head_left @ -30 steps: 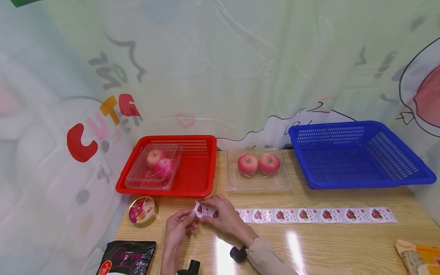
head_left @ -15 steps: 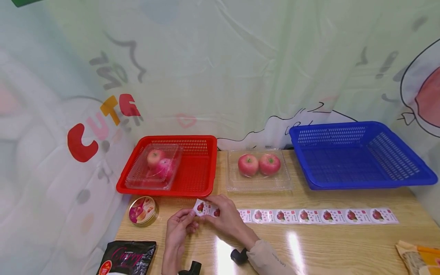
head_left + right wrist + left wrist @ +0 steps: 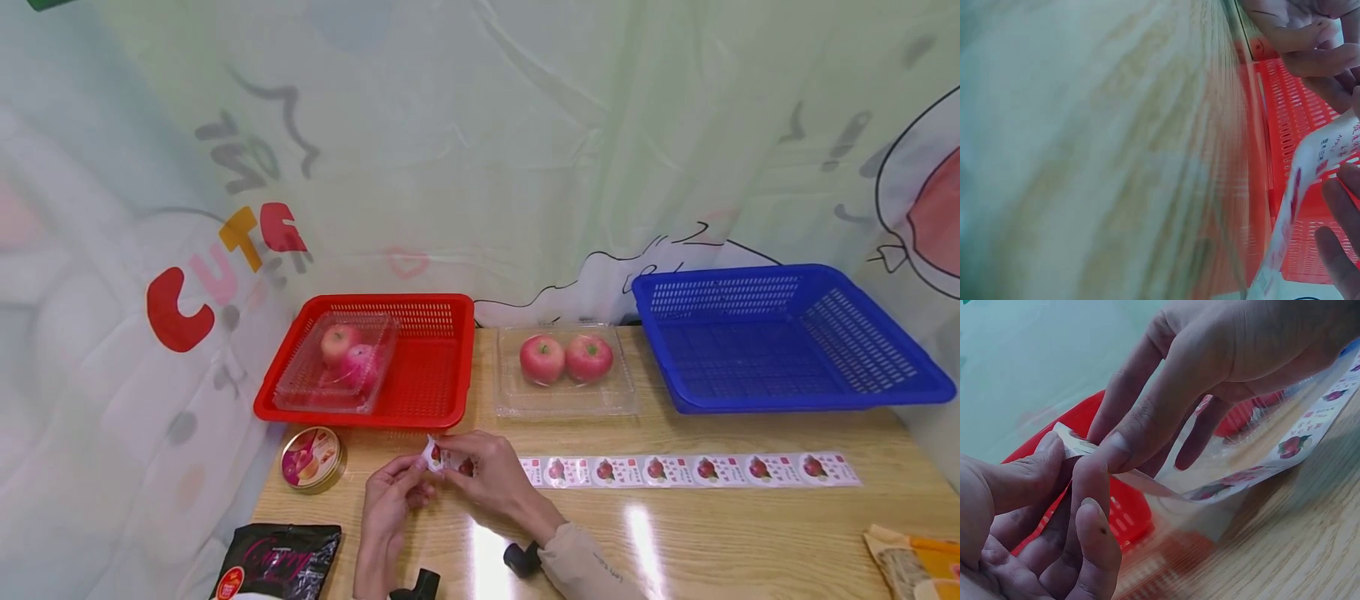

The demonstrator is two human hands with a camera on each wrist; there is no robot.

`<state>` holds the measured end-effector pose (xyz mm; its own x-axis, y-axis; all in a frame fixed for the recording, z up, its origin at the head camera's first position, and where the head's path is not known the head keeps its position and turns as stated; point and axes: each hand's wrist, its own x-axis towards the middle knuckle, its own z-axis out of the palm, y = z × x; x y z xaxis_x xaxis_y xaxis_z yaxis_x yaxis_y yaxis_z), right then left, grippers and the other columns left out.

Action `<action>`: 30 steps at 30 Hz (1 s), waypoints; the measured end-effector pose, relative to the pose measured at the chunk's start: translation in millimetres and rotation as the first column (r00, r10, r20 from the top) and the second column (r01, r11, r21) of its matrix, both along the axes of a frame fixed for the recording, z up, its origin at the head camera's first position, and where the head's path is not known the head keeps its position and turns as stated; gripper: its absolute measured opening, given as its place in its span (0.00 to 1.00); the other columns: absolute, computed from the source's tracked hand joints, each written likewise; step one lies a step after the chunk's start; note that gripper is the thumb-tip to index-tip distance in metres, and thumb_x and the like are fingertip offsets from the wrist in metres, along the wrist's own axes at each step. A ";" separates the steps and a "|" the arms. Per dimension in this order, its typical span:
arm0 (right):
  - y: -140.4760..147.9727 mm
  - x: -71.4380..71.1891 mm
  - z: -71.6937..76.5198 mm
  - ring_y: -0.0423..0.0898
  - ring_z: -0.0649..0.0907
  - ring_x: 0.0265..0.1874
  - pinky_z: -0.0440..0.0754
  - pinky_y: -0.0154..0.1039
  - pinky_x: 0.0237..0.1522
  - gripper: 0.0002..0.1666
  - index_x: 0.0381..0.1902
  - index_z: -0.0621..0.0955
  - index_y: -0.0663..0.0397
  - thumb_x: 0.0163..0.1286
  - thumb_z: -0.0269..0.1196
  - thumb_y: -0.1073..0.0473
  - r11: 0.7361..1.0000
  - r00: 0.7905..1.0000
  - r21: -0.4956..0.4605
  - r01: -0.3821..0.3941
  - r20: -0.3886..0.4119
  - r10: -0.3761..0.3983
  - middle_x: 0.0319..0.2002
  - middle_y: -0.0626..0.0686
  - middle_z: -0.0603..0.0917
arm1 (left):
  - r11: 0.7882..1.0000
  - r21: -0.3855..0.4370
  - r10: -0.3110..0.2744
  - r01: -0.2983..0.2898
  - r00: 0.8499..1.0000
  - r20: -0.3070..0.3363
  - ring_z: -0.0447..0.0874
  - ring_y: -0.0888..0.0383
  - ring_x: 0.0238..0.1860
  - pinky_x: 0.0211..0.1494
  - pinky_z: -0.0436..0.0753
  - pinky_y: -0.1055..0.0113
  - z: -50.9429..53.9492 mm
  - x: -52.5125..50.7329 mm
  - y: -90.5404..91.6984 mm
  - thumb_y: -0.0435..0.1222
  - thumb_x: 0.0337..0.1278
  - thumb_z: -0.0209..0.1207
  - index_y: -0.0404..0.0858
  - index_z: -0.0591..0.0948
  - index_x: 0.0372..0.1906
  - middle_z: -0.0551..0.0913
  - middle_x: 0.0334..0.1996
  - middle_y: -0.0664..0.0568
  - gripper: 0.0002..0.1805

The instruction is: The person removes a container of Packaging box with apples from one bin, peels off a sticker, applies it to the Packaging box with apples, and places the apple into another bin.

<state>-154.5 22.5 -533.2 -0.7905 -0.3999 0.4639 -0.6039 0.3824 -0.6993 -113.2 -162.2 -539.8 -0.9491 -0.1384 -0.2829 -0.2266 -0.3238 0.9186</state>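
Observation:
A long strip of white fruit-picture stickers (image 3: 707, 472) runs along the table, its left end lifted. My left hand (image 3: 386, 500) pinches that end between thumb and index finger. Close beside it, my right hand (image 3: 491, 477) holds the strip with thumb and index finger. Seen from the left wrist, the end sticker (image 3: 1072, 445) is bent up between both hands' fingertips, which partly hide it. The right wrist view has the strip (image 3: 1291, 194) hanging in a curve below the fingers.
Behind the hands stands a red basket (image 3: 423, 421) with a clear box of fruit (image 3: 341, 343). Another clear box (image 3: 562, 404) holds two apples. A blue basket (image 3: 806, 400) is back right. A round tin (image 3: 309, 458) and black bag (image 3: 277, 554) lie left, an orange bag (image 3: 918, 562) right.
The strip has slid slightly left on the table. Its end sticker, flatter half a second ago, is now bent between the fingers. Both hands stay almost in place.

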 end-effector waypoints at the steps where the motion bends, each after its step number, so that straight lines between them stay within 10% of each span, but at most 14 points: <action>1: -0.1 0.2 0.6 0.47 0.91 0.43 0.89 0.38 0.40 0.23 0.55 0.90 0.52 0.61 0.79 0.61 1.000 1.000 0.007 -0.005 -0.002 0.005 0.50 0.51 0.93 | 1.000 0.000 -0.006 0.006 1.000 -0.003 0.85 0.62 0.22 0.27 0.84 0.71 -0.5 0.2 0.0 0.31 0.71 0.65 0.43 0.89 0.36 0.90 0.25 0.56 0.07; 30: 4.9 0.1 2.2 0.40 0.86 0.43 0.86 0.35 0.39 0.18 0.52 0.91 0.51 0.66 0.77 0.54 0.993 0.997 0.098 -0.061 0.045 0.056 0.47 0.46 0.93 | 0.997 0.035 -0.068 0.068 0.998 0.003 0.85 0.63 0.22 0.28 0.85 0.72 -5.7 -0.3 0.9 0.32 0.73 0.63 0.49 0.90 0.33 0.91 0.25 0.55 0.12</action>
<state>-154.5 27.4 -531.1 -0.7823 -0.4885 0.3864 -0.5982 0.4163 -0.6847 -113.5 -161.3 -545.5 -0.9548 -0.0632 -0.2906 -0.2532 -0.3397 0.9058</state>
